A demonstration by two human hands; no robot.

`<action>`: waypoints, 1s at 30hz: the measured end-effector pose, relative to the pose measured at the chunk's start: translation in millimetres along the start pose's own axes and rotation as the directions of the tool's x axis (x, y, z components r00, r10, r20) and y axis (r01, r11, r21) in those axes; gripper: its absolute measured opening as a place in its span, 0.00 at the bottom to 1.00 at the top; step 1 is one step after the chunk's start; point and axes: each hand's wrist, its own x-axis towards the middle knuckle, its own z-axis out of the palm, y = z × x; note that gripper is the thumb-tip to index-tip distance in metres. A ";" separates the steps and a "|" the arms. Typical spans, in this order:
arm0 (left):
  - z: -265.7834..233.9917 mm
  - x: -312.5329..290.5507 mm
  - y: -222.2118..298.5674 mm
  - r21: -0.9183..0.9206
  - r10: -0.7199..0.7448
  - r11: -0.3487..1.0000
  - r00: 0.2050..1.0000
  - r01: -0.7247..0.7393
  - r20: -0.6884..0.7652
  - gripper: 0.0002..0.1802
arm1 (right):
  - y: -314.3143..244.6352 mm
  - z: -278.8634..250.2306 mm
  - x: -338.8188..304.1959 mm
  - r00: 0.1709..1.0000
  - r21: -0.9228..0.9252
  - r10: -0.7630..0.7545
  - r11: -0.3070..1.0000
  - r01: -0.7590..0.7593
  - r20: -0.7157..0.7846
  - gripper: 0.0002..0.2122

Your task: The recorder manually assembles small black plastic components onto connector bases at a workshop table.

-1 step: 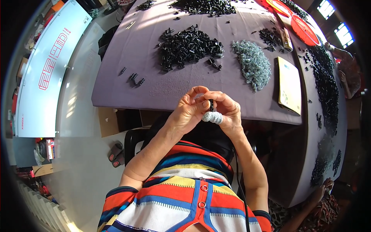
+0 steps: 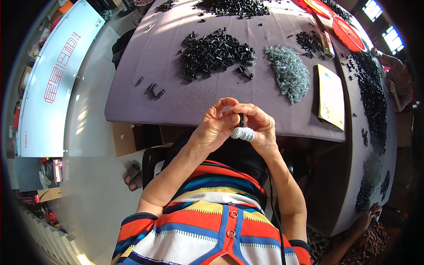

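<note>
At the centre of the frame I had the left hand point(image 2: 214, 128) and right hand point(image 2: 263, 128) drawn together, thumbs and fingers pinched on a small black piece point(image 2: 241, 118) just over the near edge of the table point(image 2: 132, 106). A pale wrapping point(image 2: 242, 134) covered the right thumb. The fingers hid much of the piece, so I could not tell its full shape. I saw a pile of black parts point(image 2: 212, 55) at upper centre, a clear heap point(image 2: 289, 73) to its right, and a yellow booklet point(image 2: 330, 97) farther right.
</note>
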 end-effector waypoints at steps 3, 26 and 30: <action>-2.7 0.9 0.2 0.053 0.019 0.998 0.999 -0.020 0.027 0.19 | 1.8 -0.1 -0.1 1.000 -0.008 -0.025 1.000 0.025 0.005 0.22; -0.6 2.8 -4.2 0.060 0.007 0.998 1.000 -0.006 -0.020 0.19 | 0.4 1.0 -1.9 0.997 -0.032 0.002 0.999 -0.004 -0.075 0.20; -5.2 2.3 -2.9 0.043 -0.011 0.999 1.000 0.012 -0.016 0.20 | 2.4 4.0 -3.1 0.992 -0.016 0.050 0.998 -0.053 -0.118 0.19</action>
